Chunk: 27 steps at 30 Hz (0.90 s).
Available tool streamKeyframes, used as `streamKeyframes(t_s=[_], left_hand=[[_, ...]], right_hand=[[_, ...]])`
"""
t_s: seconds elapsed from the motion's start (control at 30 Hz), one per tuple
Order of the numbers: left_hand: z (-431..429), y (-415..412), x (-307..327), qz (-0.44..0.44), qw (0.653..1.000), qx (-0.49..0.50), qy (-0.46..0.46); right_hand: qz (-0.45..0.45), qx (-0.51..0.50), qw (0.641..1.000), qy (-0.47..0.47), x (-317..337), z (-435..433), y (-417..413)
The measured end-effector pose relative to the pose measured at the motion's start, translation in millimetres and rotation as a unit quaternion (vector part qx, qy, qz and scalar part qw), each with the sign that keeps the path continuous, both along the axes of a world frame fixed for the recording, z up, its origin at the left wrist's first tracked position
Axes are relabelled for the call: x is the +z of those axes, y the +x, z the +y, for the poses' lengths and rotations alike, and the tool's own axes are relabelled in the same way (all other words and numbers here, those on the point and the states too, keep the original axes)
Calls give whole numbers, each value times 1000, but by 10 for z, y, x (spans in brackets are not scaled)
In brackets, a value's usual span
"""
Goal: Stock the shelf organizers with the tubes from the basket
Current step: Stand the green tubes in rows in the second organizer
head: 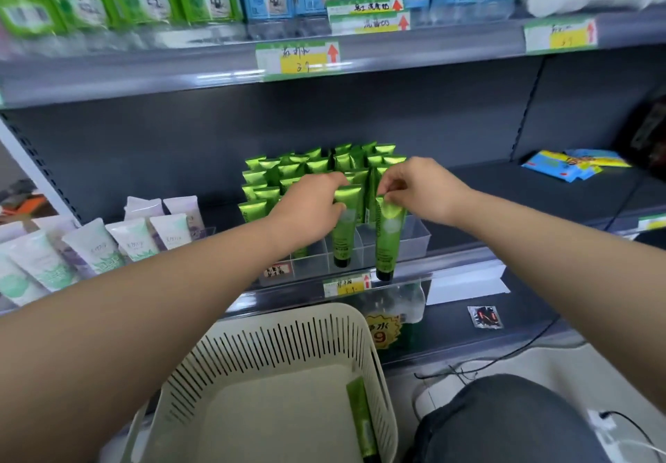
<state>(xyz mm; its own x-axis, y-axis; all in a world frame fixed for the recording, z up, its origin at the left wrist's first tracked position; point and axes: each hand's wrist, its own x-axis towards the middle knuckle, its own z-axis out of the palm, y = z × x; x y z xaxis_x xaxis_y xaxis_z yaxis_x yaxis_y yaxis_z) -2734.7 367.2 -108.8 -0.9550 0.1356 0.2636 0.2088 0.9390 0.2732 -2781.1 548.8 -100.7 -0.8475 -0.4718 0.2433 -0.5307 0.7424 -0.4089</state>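
Note:
A clear plastic shelf organizer [414,237] stands on the middle shelf, its back rows packed with several upright green tubes [288,170]. My left hand [310,206] grips a green tube [342,231] that stands cap down in a front compartment. My right hand [414,185] pinches the crimped top of another green tube [389,242], which hangs cap down in front of the organizer's front right corner. Below, a cream slotted basket [252,361] holds one green tube [362,423] lying against its right wall.
White and pale green tubes [90,246] stand in another organizer to the left. Blue and yellow packets [573,165] lie at the right on the same shelf. Green and blue boxes fill the upper shelf. Price tags [346,286] hang on the shelf edge. My knee [504,423] is at bottom right.

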Motion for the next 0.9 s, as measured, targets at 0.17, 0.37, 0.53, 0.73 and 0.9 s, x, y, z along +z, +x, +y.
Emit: streamKeyframes(t_s=[0.17,0.37,0.53,0.73,0.9], left_hand=[[3,-183,36,10,1000,18,-3],[-19,-356,-2,9,999,37,3],[-57,-535,-56,-6,999,47,-13],[-98,-699,-116,-37,997,48,-48],[-106,-771,-184,-56,995,41,-70]], right_hand=[[35,-27,999,-22,108,24,-185],[51,-46,996,-50,114,-53,-379],[52,-44,996,-49,27,-172,-542],[32,-37,998,-31,-200,-278,-660],[28,-30,999,-24,-331,-315,-726]])
